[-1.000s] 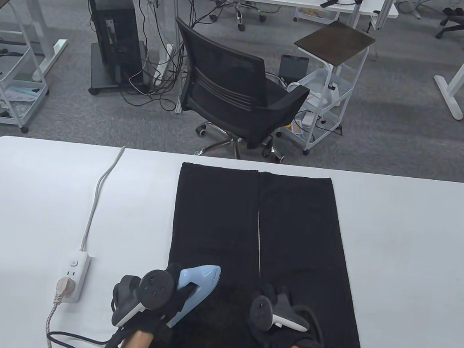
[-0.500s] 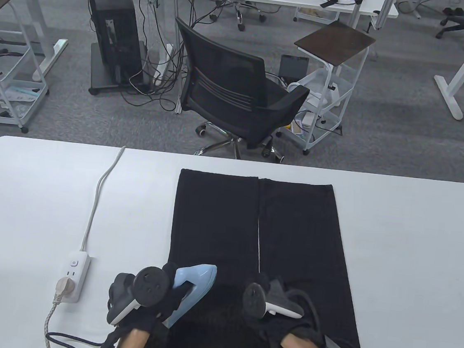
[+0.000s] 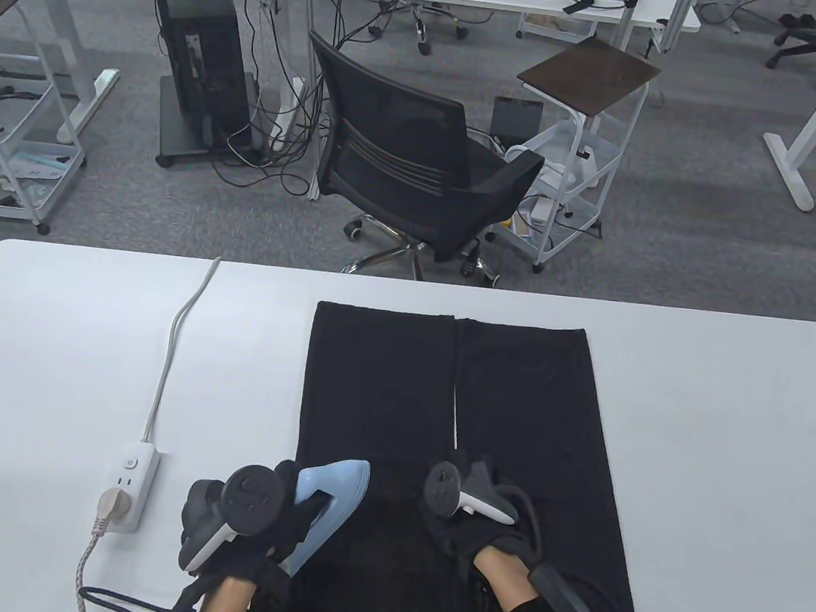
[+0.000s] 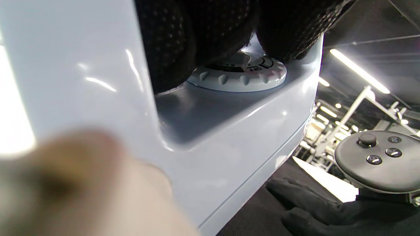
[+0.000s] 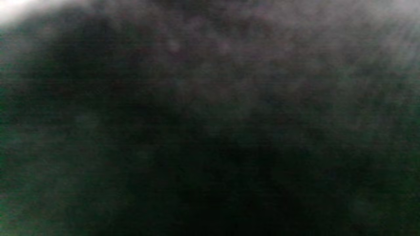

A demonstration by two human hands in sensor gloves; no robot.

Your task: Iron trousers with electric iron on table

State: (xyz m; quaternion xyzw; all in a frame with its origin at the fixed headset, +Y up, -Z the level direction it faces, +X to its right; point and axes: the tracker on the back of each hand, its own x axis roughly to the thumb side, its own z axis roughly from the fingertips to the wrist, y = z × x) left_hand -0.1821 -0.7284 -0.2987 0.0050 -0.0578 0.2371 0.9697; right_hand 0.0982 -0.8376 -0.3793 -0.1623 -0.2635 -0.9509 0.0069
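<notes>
Black trousers point(image 3: 514, 405) lie flat on the white table point(image 3: 730, 427), legs pointing away from me. A light blue electric iron point(image 3: 333, 499) sits at their near left edge, nose pointing away and to the right. My left hand point(image 3: 287, 519) grips its handle. In the left wrist view the gloved fingers point(image 4: 170, 42) curl round the handle above the iron's dial point(image 4: 239, 72). My right hand point(image 3: 460, 541) rests on the trousers just right of the iron, and its fingers point(image 4: 305, 203) lie on the cloth. The right wrist view shows only dark, blurred fabric.
A white power strip point(image 3: 130, 485) lies left of the iron with a beige plug point(image 3: 112, 504) in it, and a braided cord point(image 3: 83, 563) runs off the near edge. Its grey cable point(image 3: 170, 347) crosses to the far edge. A black office chair point(image 3: 409, 153) stands beyond the table.
The trousers have slid towards me, their far hems now sitting nearer. The iron and my left hand shifted slightly left. My right hand moved left and further onto the cloth.
</notes>
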